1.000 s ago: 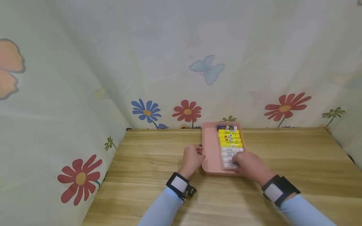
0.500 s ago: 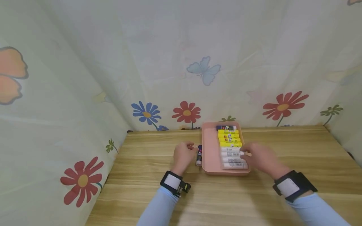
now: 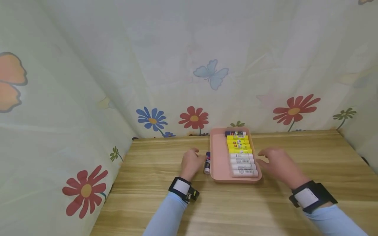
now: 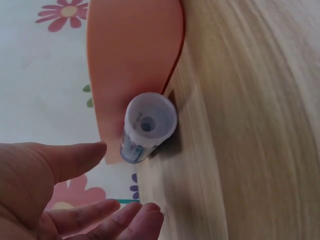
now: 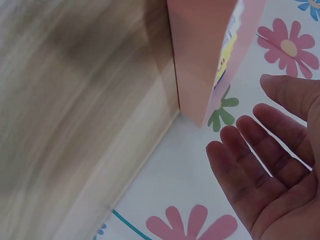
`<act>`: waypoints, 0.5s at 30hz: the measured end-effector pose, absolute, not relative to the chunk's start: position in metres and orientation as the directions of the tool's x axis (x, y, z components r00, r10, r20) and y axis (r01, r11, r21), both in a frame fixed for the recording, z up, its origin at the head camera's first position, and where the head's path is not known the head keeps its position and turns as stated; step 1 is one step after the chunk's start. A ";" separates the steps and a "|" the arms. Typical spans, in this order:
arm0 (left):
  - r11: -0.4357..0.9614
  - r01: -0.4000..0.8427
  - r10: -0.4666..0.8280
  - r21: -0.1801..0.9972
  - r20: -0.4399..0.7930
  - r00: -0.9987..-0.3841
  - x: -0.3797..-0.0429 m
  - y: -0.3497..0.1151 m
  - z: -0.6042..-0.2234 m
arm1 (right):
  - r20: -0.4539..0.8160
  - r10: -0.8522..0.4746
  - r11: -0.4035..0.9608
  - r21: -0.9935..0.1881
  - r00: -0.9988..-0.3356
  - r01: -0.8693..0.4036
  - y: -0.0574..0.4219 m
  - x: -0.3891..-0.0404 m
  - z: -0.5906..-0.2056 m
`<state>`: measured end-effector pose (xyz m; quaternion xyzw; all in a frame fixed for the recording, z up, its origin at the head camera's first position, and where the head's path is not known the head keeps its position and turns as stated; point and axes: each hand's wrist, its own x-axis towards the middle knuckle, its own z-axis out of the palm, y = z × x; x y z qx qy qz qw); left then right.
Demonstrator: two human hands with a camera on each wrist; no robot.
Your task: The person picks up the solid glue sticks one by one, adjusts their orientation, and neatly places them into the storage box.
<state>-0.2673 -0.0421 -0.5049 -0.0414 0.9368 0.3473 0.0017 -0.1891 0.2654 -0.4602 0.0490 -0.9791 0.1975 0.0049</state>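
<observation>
A pink tray holds a column of glue sticks along its right half. At the back lies a dark blue glue stick, then several yellow glue sticks, then several white glue sticks nearest the front. Outside the tray's left wall, another dark blue glue stick lies on the table; its hollow white end faces the left wrist camera. My left hand is just left of that stick, fingers relaxed and holding nothing. My right hand, also holding nothing, hovers right of the tray with fingers spread.
The wooden table meets a flowered curtain at its back edge, close behind the tray. More curtain hangs along the left and right sides. Each wrist wears a black strap.
My right hand has let go of the front white glue stick and withdrawn rightward out of the tray. My left hand has moved left off the tray's side, uncovering the loose dark blue stick.
</observation>
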 end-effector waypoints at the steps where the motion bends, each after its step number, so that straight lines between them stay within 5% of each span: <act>1: 0.764 -0.077 -0.070 0.641 -0.037 -0.997 -0.268 -0.041 -0.506 | 0.027 -0.090 0.917 -0.388 -0.996 -0.094 0.265 -0.189 -0.462; 15: 0.852 -0.057 -0.022 0.521 -0.073 -0.997 -0.267 -0.030 -0.503 | -0.159 0.067 0.807 -0.571 -0.985 0.147 0.248 -0.186 -0.473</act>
